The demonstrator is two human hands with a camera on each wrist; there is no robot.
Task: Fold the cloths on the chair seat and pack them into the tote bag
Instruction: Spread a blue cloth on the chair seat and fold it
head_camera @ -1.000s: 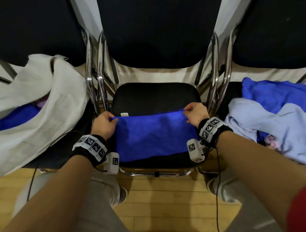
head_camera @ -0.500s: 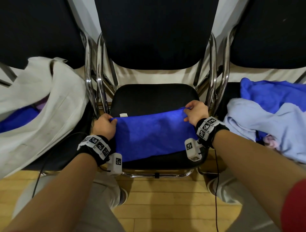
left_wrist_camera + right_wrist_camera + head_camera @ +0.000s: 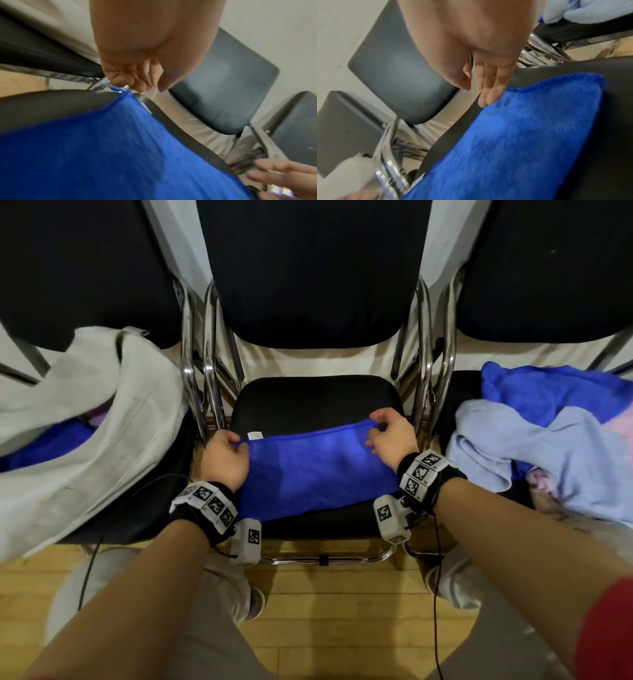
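Note:
A bright blue cloth [image 3: 315,470] lies folded into a wide band on the black seat [image 3: 315,402] of the middle chair. My left hand [image 3: 239,448] sits at its far left corner. In the left wrist view its fingers [image 3: 126,79] hang loosely curled just above that corner, the thumb apart. My right hand [image 3: 376,433] is at the far right corner. In the right wrist view its fingers [image 3: 489,94] are straight, with their tips resting on the cloth's [image 3: 522,135] far edge. The cream tote bag [image 3: 85,422] slumps open on the left chair.
A dark blue cloth [image 3: 44,443] lies inside the tote. A heap of light blue, dark blue and pink cloths [image 3: 548,446] covers the right chair seat. Chrome chair frames [image 3: 424,392] stand between the seats. A wooden floor [image 3: 325,611] lies below.
Both hands pinched the cloth's far corners earlier. The right fingers have since straightened and released it, and the left fingers have loosened. The cloth has settled flat on the seat.

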